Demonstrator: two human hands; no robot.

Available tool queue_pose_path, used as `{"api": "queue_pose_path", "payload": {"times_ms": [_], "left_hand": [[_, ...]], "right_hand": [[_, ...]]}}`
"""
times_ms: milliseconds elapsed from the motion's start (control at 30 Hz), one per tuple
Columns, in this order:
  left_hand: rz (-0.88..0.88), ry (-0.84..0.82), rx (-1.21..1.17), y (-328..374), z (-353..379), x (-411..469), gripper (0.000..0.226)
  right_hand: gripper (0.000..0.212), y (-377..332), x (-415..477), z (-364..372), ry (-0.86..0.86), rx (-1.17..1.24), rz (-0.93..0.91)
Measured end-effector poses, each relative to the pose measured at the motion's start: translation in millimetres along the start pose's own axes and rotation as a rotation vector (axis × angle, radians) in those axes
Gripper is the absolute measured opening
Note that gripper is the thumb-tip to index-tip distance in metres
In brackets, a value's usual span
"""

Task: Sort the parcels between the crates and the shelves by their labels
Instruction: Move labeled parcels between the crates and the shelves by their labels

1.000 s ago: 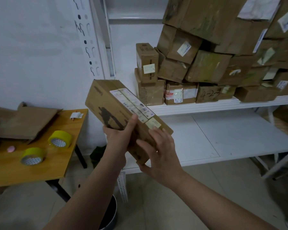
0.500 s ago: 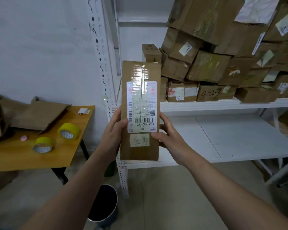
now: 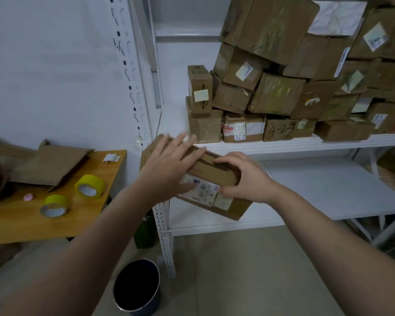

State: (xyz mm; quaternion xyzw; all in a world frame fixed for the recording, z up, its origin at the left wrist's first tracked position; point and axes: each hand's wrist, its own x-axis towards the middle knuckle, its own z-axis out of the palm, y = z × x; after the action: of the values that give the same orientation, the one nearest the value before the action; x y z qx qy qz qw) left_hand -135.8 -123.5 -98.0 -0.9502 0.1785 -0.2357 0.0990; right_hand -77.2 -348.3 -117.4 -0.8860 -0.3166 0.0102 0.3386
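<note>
A long brown cardboard parcel [image 3: 217,176] with a white shipping label lies tilted in front of the white shelf unit [image 3: 283,145], between the two shelf boards. My left hand [image 3: 169,167] lies flat on its left end with straight, spread fingers. My right hand [image 3: 244,179] grips the parcel's right part, fingers curled over the top edge and thumb on the label side. Many labelled cardboard parcels [image 3: 281,87] are piled on the upper shelf board behind it.
A wooden table [image 3: 21,222] at left carries two yellow tape rolls [image 3: 90,186], flattened cardboard [image 3: 48,163] and a small pink object. A dark round bin [image 3: 136,286] stands on the floor by the perforated shelf post [image 3: 162,224]. The lower shelf board [image 3: 328,185] lies to the right.
The parcel went from upright, label facing me, to lying tilted and lower near the shelf. My left hand moved from gripping its side to lying flat on top.
</note>
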Motion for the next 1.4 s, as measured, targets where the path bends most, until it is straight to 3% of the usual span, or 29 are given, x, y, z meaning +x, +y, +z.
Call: {"api": "queue_pose_path", "payload": {"times_ms": [67, 133, 233, 300, 367, 500, 633, 800, 967, 1233, 1400], "left_hand": [[0.035, -0.237, 0.013, -4, 6, 14, 0.099], [0.04, -0.372, -0.1, -1, 9, 27, 0.108], [-0.035, -0.334, -0.344, 3, 16, 34, 0.113], [-0.144, -0.258, -0.458, 6, 23, 32, 0.112], [-0.283, -0.219, -0.683, 12, 29, 28, 0.111], [-0.416, -0.085, -1.261, 33, 32, 22, 0.105], [-0.518, 0.135, -1.572, 50, 29, 24, 0.081], [-0.554, 0.207, -1.658, 57, 22, 30, 0.076], [-0.473, 0.136, -1.646, 50, 18, 26, 0.068], [-0.479, 0.169, -1.639, 53, 17, 29, 0.066], [-0.489, 0.179, -1.68, 71, 21, 33, 0.048]], "right_hand": [[0.071, -6, 4, -13, -0.074, -0.232, -0.103], [0.071, -12, 5, -23, -0.096, -0.354, -0.203], [0.078, -10, 0, -34, -0.034, -0.405, -0.273], [0.078, -4, -5, -38, 0.118, -0.368, -0.269], [0.077, 2, -10, -40, 0.302, -0.28, -0.197], [0.086, 6, -14, -32, 0.539, 0.166, 0.036], [0.062, 8, -21, -21, 0.508, 0.518, 0.088], [0.061, 9, -31, 4, 0.264, 0.687, 0.034], [0.063, 9, -34, 10, 0.3, 0.757, 0.061], [0.062, 7, -33, 5, 0.297, 0.759, 0.07], [0.06, 12, -43, 2, 0.337, 0.77, 0.07]]}}
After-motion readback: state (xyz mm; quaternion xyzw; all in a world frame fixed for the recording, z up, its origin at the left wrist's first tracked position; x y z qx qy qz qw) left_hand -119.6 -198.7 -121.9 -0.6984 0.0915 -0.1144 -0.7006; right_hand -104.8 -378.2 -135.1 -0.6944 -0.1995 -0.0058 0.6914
